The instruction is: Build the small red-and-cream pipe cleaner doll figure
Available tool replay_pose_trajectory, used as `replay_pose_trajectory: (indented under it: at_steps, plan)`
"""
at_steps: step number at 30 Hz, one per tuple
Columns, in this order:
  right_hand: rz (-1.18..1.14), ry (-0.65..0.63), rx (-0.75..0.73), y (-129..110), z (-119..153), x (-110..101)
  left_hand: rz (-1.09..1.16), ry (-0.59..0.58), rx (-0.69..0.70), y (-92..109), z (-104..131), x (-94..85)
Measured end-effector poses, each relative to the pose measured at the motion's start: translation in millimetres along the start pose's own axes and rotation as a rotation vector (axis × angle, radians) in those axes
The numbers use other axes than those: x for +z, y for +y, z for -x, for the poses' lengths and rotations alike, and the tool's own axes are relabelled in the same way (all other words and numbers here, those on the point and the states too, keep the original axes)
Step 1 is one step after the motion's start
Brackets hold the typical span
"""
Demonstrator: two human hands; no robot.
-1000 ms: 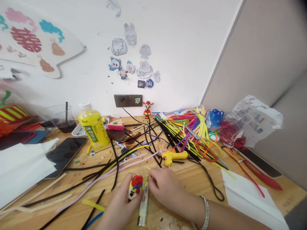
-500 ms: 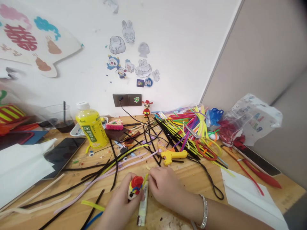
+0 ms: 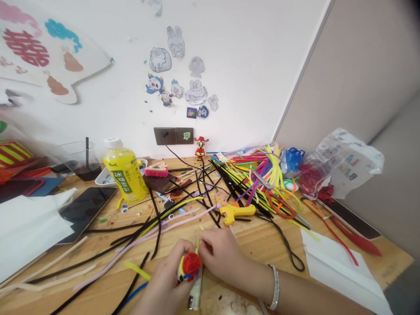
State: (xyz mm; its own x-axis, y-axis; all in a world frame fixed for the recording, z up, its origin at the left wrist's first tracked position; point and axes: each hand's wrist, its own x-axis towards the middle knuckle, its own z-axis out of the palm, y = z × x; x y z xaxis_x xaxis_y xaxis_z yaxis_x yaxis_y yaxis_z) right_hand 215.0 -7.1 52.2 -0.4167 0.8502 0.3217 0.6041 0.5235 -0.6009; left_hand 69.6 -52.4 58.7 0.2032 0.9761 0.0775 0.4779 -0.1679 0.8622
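Observation:
My left hand (image 3: 175, 271) is closed round a small pipe-cleaner figure (image 3: 191, 264) with a red top and yellow, blue and white parts below; my fingers cover much of it. Against the figure, my right hand (image 3: 221, 253) pinches a thin yellow pipe cleaner (image 3: 197, 246), most of it hidden by the fingers. Beneath both hands lies a pale slim tube with a metal end (image 3: 194, 294), partly covered. A yellow glue gun (image 3: 236, 212) rests just beyond my right hand.
Black pipe cleaners (image 3: 157, 218) lie scattered across the wooden table. A colourful heap (image 3: 262, 175) with scissors (image 3: 261, 178) sits at the back. A yellow drink bottle (image 3: 124, 173) and tablet (image 3: 88, 210) stand left; white paper (image 3: 341, 267) lies right. A red-hatted figure (image 3: 200, 148) stands by the wall.
The held figure has tipped so its red top faces me more, and it has dropped slightly lower. My right hand has shifted a little left, closer against it.

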Motion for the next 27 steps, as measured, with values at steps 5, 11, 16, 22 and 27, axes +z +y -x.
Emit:
replay_pose_trajectory:
  at_steps: [5, 11, 16, 22, 27]
  plan:
    - [-0.708, -0.174, 0.100, 2.1, -6.6, -8.6, 0.260, 0.051, -0.065, 6.9, -3.9, -2.1]
    - [-1.184, -0.277, 0.240, 8.1, -8.7, -7.5, 0.415, 0.056, -0.247, 0.2, -7.5, 1.9]
    - [-1.361, -0.314, 0.326, 9.3, -8.5, -4.0, 0.438, 0.023, -0.245, 10.8, -7.7, 0.5]
    - [-1.277, -0.297, 0.397, 8.3, -8.0, -1.9, 0.421, -0.029, -0.267, 16.2, -7.0, -2.9]
    - [-1.027, -0.235, 0.373, 4.2, -6.3, -2.9, 0.429, -0.009, -0.270, 6.2, -7.1, 1.0]
